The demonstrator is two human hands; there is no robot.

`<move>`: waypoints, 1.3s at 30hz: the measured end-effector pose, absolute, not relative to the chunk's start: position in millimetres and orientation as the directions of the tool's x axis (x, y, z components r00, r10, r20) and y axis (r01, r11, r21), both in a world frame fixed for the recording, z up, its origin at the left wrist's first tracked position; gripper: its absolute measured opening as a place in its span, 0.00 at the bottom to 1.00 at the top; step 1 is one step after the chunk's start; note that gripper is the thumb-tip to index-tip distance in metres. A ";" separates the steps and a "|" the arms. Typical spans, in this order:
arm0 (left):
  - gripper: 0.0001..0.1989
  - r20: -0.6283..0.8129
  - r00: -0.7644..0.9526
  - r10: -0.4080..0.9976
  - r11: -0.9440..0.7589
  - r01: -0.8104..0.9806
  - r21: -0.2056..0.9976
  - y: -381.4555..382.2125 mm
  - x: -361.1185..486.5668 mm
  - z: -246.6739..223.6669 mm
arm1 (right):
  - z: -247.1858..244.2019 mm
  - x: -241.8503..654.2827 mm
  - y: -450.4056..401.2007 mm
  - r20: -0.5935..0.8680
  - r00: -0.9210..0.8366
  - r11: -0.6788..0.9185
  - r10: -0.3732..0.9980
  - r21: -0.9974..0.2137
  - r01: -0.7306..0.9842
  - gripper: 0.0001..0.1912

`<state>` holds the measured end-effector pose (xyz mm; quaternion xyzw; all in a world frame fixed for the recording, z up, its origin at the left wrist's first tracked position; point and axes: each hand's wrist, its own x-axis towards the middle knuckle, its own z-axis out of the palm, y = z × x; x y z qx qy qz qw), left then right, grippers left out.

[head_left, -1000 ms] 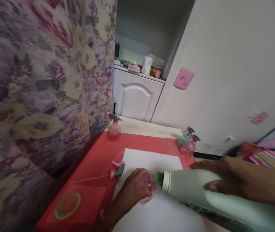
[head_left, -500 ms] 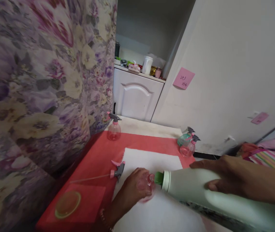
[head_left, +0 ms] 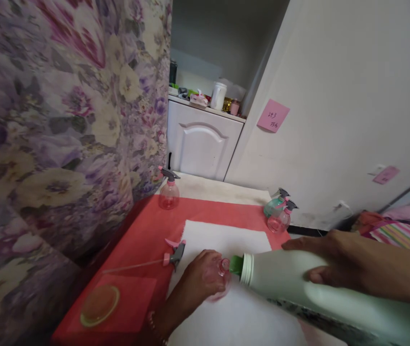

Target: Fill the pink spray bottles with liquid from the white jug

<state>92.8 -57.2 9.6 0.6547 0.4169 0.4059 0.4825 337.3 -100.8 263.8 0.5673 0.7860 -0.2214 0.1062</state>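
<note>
Pale green jug (head_left: 298,271): tipped on its side above a white cloth (head_left: 233,317), its long axis running across from the right edge, mouth facing left.
Green spout (head_left: 236,265): aimed left at the neck of a pink bottle (head_left: 222,275); whether the two touch cannot be told.
Right hand (head_left: 349,264): grasping the jug from above, covering part of its upper side.
Left hand (head_left: 202,279): wrapped around the pink bottle, hiding much of its body; the open neck points up.
Spray head (head_left: 178,254): lying left of the left hand, its tube stretched leftward over a red cover (head_left: 143,230).
Spray bottles: a pink one (head_left: 169,196) at far left; a teal one (head_left: 272,207) and another pink one (head_left: 279,222) together at far right.
Jug label (head_left: 320,317): dark pattern, unreadable.
Wall note (head_left: 273,116): pink, handwritten, top line "243"; the lower line is unclear.
</note>
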 end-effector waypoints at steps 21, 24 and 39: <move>0.22 0.133 0.336 0.932 -0.197 0.163 0.967 -57.9 92.7 9.3 | 264.5 337.8 -98.8 -0.465 -0.350 0.253 0.813 -0.260 0.932 0.27; 0.21 0.132 0.330 0.935 -0.197 0.171 0.965 -58.2 92.8 11.4 | 263.8 339.3 -99.4 -0.470 -0.348 0.252 0.811 -0.256 0.933 0.27; 0.21 0.128 0.323 0.938 -0.209 0.233 0.950 -56.8 92.4 8.9 | 263.6 339.3 -99.5 -0.460 -0.365 0.265 0.810 -0.268 0.926 0.26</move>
